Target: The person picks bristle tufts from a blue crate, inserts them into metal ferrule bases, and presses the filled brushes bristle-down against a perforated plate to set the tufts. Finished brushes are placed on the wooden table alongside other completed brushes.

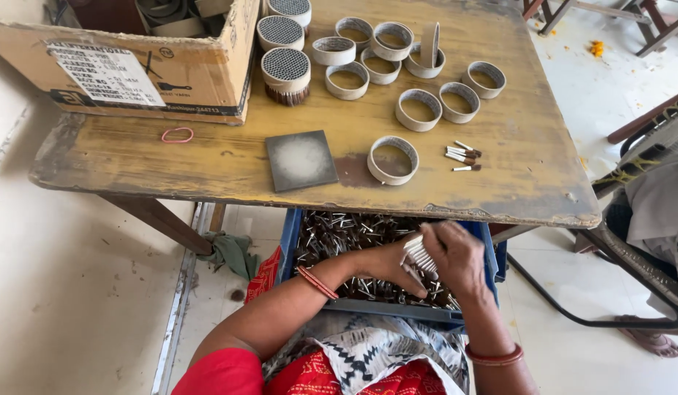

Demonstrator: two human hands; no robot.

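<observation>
Seated at the bench (pixel 207 164), blue crate (pixel 397 311) on my lap just below its near edge. The crate is heaped with small white sticks with dark tips.

My left hand (pixel 386 265) reaches into the crate, fingers curled around a bundle of sticks (pixel 418 256). My right hand (pixel 459 256) closes over the same bundle from the other side. Both hands press together on it, the white ends fanned out between them, likely so the sticks sit parallel.

Above the crate, near the bench's front edge: a dark square pad (pixel 301 159) with a pale dusted centre, and just to its right an empty cardboard ring (pixel 392 159). A few loose sticks (pixel 463 156) lie further right of that ring.

Farther from the crate: a cluster of empty rings (pixel 412 69), one standing on edge. Left of them, three filled rings (pixel 284 36), packed tight with sticks, tips up.

Far left corner: an open cardboard box (pixel 134 62). A pink rubber band (pixel 177 134) lies in front of it.
</observation>
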